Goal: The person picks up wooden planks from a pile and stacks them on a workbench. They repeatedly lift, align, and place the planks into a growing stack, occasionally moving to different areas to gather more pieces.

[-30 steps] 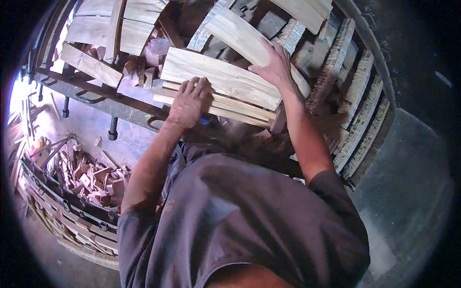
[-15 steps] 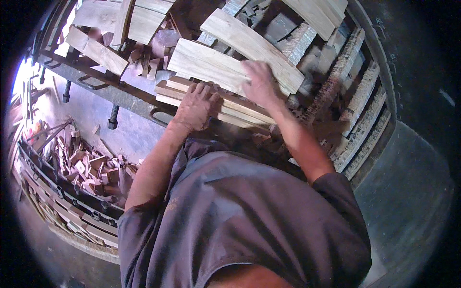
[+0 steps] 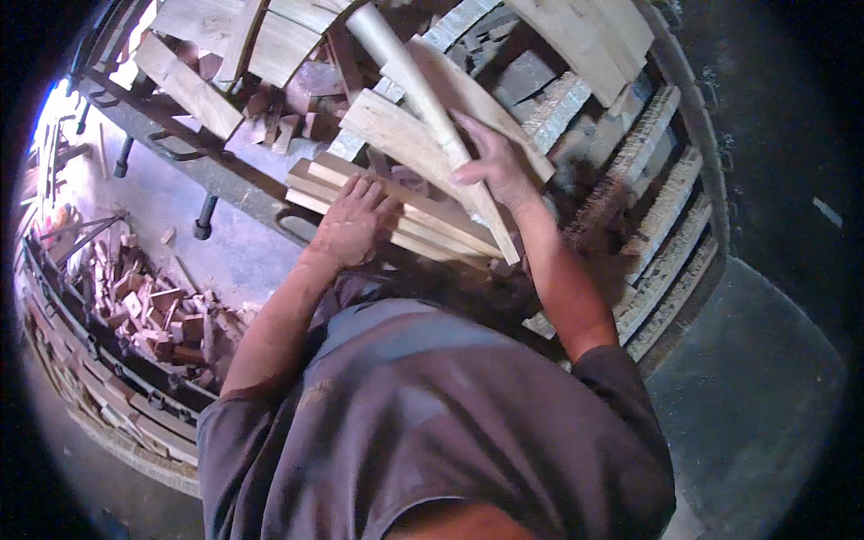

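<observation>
Likely a lift needing clearance: right hand (image 3: 502, 169) pinches pale wooden board (image 3: 430, 110); left hand (image 3: 351, 227), grip unclear, covers narrow wooden strips (image 3: 436, 232) near metal frame's edge (image 3: 238, 170).

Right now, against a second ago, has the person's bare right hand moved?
Yes. Judged against the pale, rough-topped slat to its upper right, the bare right hand has shifted leftward, away from that slat.

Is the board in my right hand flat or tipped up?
Tipped up: the held board in your right hand shows only a narrow strip, while the left-hand board shows its broad face.
</observation>
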Tool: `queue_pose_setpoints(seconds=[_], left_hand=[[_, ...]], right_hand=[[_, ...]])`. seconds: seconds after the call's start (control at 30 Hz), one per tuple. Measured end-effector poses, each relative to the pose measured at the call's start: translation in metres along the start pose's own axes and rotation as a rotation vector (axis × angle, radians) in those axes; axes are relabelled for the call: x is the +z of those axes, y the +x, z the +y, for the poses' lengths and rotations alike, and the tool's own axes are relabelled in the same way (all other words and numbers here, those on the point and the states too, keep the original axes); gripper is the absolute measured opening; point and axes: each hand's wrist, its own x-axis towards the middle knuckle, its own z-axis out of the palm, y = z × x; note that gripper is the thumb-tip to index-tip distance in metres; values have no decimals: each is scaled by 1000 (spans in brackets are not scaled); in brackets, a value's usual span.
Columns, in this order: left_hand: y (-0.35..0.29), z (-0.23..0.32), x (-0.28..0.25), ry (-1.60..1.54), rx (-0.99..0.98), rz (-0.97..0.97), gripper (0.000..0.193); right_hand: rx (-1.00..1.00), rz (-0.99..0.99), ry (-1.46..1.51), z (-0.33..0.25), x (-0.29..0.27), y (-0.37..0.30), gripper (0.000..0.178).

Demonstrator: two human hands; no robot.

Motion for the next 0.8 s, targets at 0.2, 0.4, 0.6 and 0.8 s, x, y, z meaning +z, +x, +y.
queue_pose_setpoints(seconds=[0.2,0.4,0.6,0.8], left_hand=[[-5,-4,16,-28,13,111,68],[-3,-5,15,-16,8,84,71],[-6,-2,4,-45,-7,90,73],[-15,0,-1,-19,-38,58,83]], right_hand=[[-101,-347,993,-53,-16,8,112],[-188,-470,1172,-59,-18,10,118],[-229,-419,1010,-81,-24,17,146],[-346,-580,1032,-90,-27,40,136]])
